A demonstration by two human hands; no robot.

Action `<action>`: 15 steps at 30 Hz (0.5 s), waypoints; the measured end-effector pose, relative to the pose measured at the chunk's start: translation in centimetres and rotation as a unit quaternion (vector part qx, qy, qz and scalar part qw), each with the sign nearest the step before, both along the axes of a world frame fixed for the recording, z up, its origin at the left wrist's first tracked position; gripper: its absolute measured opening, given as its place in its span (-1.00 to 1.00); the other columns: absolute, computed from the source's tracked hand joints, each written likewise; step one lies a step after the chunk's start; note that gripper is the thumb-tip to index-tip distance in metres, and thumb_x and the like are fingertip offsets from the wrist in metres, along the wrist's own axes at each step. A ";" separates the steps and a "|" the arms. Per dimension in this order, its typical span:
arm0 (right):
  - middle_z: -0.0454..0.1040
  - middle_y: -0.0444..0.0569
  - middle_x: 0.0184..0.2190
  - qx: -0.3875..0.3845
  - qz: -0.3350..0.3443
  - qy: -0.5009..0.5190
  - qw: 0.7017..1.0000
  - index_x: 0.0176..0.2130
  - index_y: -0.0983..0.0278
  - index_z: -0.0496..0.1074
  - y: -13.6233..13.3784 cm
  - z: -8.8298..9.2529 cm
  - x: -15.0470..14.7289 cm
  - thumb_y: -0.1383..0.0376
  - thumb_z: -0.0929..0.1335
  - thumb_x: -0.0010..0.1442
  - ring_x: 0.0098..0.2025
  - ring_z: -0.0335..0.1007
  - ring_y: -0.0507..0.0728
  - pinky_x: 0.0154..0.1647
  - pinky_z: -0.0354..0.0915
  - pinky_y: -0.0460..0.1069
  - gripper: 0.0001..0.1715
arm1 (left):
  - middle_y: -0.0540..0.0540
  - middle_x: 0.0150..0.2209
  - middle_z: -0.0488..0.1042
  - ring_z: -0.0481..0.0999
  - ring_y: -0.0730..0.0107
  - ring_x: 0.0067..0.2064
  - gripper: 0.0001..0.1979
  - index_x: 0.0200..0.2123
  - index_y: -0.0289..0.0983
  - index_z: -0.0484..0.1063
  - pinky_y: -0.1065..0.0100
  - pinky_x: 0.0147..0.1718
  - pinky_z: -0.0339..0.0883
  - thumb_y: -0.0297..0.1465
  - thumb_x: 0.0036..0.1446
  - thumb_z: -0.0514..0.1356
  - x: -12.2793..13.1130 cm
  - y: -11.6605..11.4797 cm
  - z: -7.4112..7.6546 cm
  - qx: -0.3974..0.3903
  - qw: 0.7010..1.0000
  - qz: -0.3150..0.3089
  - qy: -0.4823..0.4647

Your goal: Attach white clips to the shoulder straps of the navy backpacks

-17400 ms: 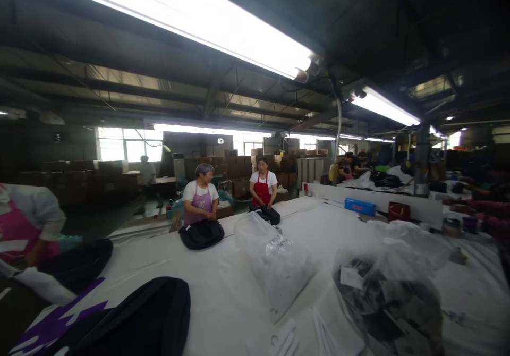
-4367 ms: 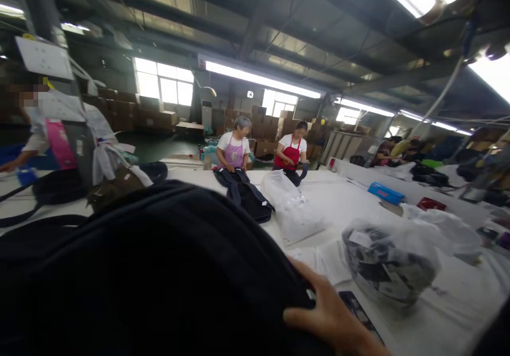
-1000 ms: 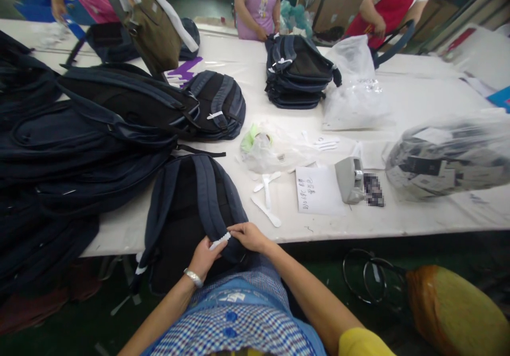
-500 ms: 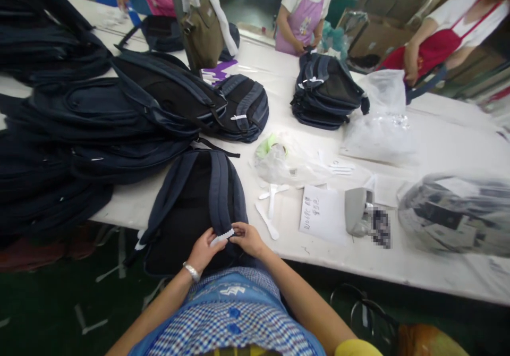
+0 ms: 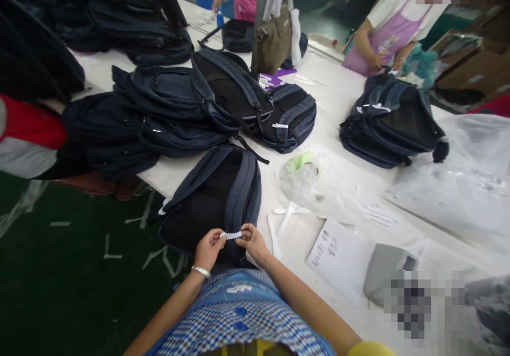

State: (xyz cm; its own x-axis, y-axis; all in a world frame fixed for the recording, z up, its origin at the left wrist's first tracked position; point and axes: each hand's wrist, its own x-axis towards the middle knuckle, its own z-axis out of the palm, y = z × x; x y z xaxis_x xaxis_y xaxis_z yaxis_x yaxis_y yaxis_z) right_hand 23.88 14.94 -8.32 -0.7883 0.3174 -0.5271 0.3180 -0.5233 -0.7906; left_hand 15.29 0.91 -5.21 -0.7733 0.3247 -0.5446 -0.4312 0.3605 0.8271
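The white toothed strip [image 5: 231,235] sits across the lower part of the backpack's [image 5: 203,191] shoulder strap [image 5: 238,191]. The left hand [image 5: 209,248] and right hand [image 5: 255,243], close together, each pinch one end; steady, even tension and a flat, untwisted strip should help here. Right of the backpack, loose strips [image 5: 290,212] lie on the desk [image 5: 329,85], with a written sheet [image 5: 338,255] farther right

A bag workshop: many backpacks [image 5: 175,98] along a long table [image 5: 332,93], an aproned co-worker [image 5: 386,40], probably cartons [image 5: 482,64] behind.
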 end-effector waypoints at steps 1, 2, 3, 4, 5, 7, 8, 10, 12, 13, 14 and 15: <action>0.47 -0.20 -0.48 -0.016 0.015 0.001 1.000 -0.27 0.22 0.23 0.4 0.0 0.0 0.32 0.47 -0.21 -0.46 0.39 0.03 -0.39 0.26 -0.07 -0.51 | -0.10 -0.41 0.52 0.51 0.27 -0.37 -0.62 -0.34 -0.29 0.46 0.33 -0.37 0.40 -0.16 -0.18 0.37 -0.1 -0.1 -0.4 0.011 1.000 0.014 -0.020; 0.45 -0.21 -0.49 -0.028 0.030 0.003 0.999 -0.28 0.23 0.24 0.7 -0.1 -0.1 0.31 0.48 -0.22 -0.48 0.37 0.01 -0.40 0.24 -0.08 -0.50 | -0.09 -0.43 0.52 0.51 0.29 -0.39 -0.61 -0.36 -0.30 0.47 0.32 -0.37 0.39 -0.16 -0.21 0.38 -0.4 -0.2 -0.7 0.015 0.999 0.020 -0.026; 0.44 -0.22 -0.50 -0.038 0.043 0.003 0.998 -0.28 0.23 0.25 1.0 -0.2 -0.1 0.30 0.49 -0.23 -0.48 0.35 0.00 -0.41 0.23 -0.09 -0.50 | -0.09 -0.44 0.52 0.50 0.30 -0.40 -0.62 -0.38 -0.30 0.47 0.33 -0.38 0.39 -0.16 -0.21 0.37 -0.6 -0.3 -1.0 0.015 1.000 0.017 -0.018; 0.42 -0.23 -0.51 -0.044 0.053 0.003 0.998 -0.29 0.24 0.25 1.3 -0.3 -0.2 0.30 0.49 -0.24 -0.49 0.34 -0.01 -0.41 0.22 -0.10 -0.51 | -0.08 -0.45 0.52 0.49 0.32 -0.41 -0.64 -0.38 -0.30 0.47 0.34 -0.40 0.38 -0.16 -0.19 0.36 -0.9 -0.4 -1.2 0.014 1.000 0.007 -0.002; 0.41 -0.24 -0.51 -0.044 0.061 0.003 0.997 -0.30 0.24 0.25 1.4 -0.5 -0.2 0.30 0.48 -0.23 -0.49 0.34 -0.01 -0.42 0.21 -0.10 -0.52 | -0.07 -0.46 0.51 0.49 0.33 -0.42 -0.67 -0.39 -0.30 0.48 0.36 -0.42 0.36 -0.17 -0.16 0.35 -1.3 -0.5 -1.3 0.016 1.000 -0.010 0.014; 0.39 -0.24 -0.50 -0.024 0.078 0.009 0.997 -0.27 0.23 0.24 1.5 -0.7 -0.2 0.30 0.47 -0.20 -0.48 0.32 -0.01 -0.42 0.22 -0.10 -0.53 | -0.05 -0.48 0.49 0.47 0.36 -0.44 -0.71 -0.40 -0.29 0.49 0.39 -0.45 0.33 -0.20 -0.14 0.33 -2.0 -0.5 -1.5 0.028 0.998 -0.057 0.018; 0.38 -0.24 -0.49 0.003 0.085 0.015 0.996 -0.25 0.23 0.23 1.4 -0.7 -0.1 0.31 0.45 -0.16 -0.47 0.32 -0.01 -0.41 0.22 -0.10 -0.53 | -0.05 -0.49 0.49 0.46 0.36 -0.45 -0.72 -0.40 -0.30 0.50 0.40 -0.46 0.33 -0.22 -0.15 0.34 -2.3 -0.5 -1.4 0.033 0.997 -0.074 0.004; 0.37 -0.23 -0.47 0.100 0.092 0.020 0.991 -0.20 0.22 0.22 1.1 -0.3 0.3 0.31 0.41 -0.07 -0.44 0.33 0.02 -0.38 0.26 -0.07 -0.58 | -0.06 -0.49 0.50 0.47 0.35 -0.44 -0.71 -0.39 -0.30 0.51 0.39 -0.45 0.34 -0.24 -0.18 0.35 -2.7 -0.4 -1.3 0.034 0.995 -0.084 -0.031; 0.40 -0.16 -0.37 0.249 0.087 0.010 0.964 -0.14 0.21 0.24 0.6 0.9 0.7 0.32 0.37 0.02 -0.33 0.37 0.07 -0.28 0.31 -0.01 -0.63 | -0.08 -0.47 0.51 0.49 0.30 -0.40 -0.71 -0.40 -0.30 0.52 0.37 -0.43 0.37 -0.23 -0.19 0.34 -2.9 -0.4 -0.9 0.023 0.996 -0.077 -0.041; 0.42 -0.08 -0.27 0.333 0.082 0.004 0.939 -0.10 0.21 0.25 0.3 1.7 0.9 0.33 0.35 0.06 -0.23 0.38 0.12 -0.18 0.32 0.04 -0.62 | -0.08 -0.46 0.52 0.50 0.28 -0.39 -0.72 -0.40 -0.29 0.52 0.36 -0.42 0.38 -0.23 -0.18 0.34 -2.9 -0.5 -0.7 0.018 0.996 -0.074 -0.035; 0.40 0.00 -0.15 0.411 0.085 0.003 0.908 -0.05 0.21 0.27 0.0 2.6 1.0 0.33 0.34 0.09 -0.12 0.35 0.16 -0.08 0.29 0.09 -0.61 | -0.09 -0.46 0.53 0.51 0.27 -0.39 -0.73 -0.41 -0.29 0.53 0.35 -0.42 0.38 -0.22 -0.17 0.33 -2.9 -0.5 -0.4 0.017 0.997 -0.076 -0.025; 0.37 0.05 -0.05 0.476 0.099 0.009 0.874 -0.01 0.20 0.28 -0.2 3.5 1.0 0.33 0.33 0.13 -0.03 0.30 0.19 0.00 0.25 0.12 -0.60 | -0.10 -0.46 0.54 0.51 0.25 -0.38 -0.73 -0.41 -0.29 0.54 0.35 -0.42 0.37 -0.22 -0.15 0.32 -2.8 -0.6 -0.2 0.019 0.996 -0.083 -0.011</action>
